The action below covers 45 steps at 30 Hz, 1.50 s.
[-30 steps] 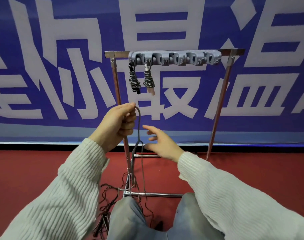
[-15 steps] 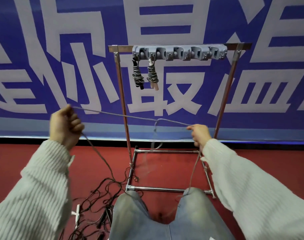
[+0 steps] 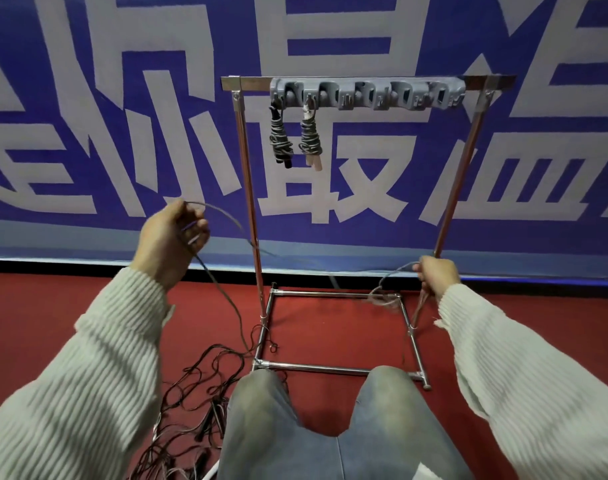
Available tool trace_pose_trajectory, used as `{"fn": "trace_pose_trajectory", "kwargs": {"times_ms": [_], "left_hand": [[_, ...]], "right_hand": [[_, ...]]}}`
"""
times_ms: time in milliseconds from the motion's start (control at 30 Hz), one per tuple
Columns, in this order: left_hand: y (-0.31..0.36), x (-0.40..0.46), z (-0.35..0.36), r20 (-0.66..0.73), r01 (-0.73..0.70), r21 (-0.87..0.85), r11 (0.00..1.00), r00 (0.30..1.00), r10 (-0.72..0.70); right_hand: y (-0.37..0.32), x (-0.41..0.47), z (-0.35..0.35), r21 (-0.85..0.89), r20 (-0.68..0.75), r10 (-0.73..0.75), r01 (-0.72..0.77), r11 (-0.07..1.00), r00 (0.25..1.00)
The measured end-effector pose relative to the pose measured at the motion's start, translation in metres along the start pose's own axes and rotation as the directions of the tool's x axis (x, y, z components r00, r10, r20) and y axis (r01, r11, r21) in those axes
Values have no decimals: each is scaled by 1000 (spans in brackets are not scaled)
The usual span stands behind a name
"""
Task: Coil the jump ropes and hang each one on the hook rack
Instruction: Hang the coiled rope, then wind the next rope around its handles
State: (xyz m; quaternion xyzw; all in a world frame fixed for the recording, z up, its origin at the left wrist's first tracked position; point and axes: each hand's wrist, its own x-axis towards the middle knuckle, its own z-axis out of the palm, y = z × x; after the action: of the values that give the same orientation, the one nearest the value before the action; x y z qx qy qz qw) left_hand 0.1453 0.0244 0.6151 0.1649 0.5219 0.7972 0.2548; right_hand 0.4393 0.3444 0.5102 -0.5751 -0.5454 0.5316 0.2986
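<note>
Both hands pinch one thin jump rope (image 3: 226, 216): left hand (image 3: 169, 237) and right hand (image 3: 436, 273) have it stretched in front of the hook rack (image 3: 364, 95). Looks light, floppy, tangle-prone, so I'd hold near the handles. More ropes (image 3: 191, 393) lie on the floor's left side.

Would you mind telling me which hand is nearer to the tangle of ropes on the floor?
Left. The left hand is raised above the tangle of ropes at the person's left knee; the right hand is off across the stand.
</note>
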Motion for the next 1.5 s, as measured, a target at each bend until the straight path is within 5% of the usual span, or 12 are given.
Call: {"fn": "trace_pose_trajectory", "kwargs": {"times_ms": [100,200,400,533,633,700,833,933,1067,1267,1400,1500], "left_hand": [[-11,-8,26,106,16,75,997,994,-24],[-17,-22,62,237,-17,162,987,971,-22],[-12,-37,136,362,24,-63,998,932,0],[-6,-39,165,388,102,-217,971,922,-10],[-18,-32,147,113,-293,7,956,950,291],[-42,-29,115,-66,-459,219,861,873,483],[-120,-42,70,110,-186,301,935,981,160],[-179,-63,63,336,-48,584,810,923,-188],[-218,-64,76,404,-99,701,707,871,-279],[-170,-46,107,73,240,166,956,964,-255],[-106,-10,109,62,461,-369,807,879,-473],[-68,1,123,188,472,-517,714,876,-444]], "right_hand": [[-13,-25,13,66,243,-108,94,993,964],[-30,-62,32,256,581,-284,160,953,763],[-29,-120,83,85,777,-361,481,873,517],[-23,-137,113,-125,783,-243,528,840,573],[-40,-127,116,12,600,-312,382,924,736],[-64,-121,108,237,541,-285,182,954,792],[-122,-123,92,530,621,-291,-117,840,727],[-158,-136,83,600,678,-342,-221,769,651],[-196,-149,77,646,680,-414,-229,728,605],[-167,-96,59,396,691,-262,-49,917,674],[-107,-63,58,-215,566,-43,198,956,823],[-72,-47,60,-384,479,-80,290,876,874]]}}
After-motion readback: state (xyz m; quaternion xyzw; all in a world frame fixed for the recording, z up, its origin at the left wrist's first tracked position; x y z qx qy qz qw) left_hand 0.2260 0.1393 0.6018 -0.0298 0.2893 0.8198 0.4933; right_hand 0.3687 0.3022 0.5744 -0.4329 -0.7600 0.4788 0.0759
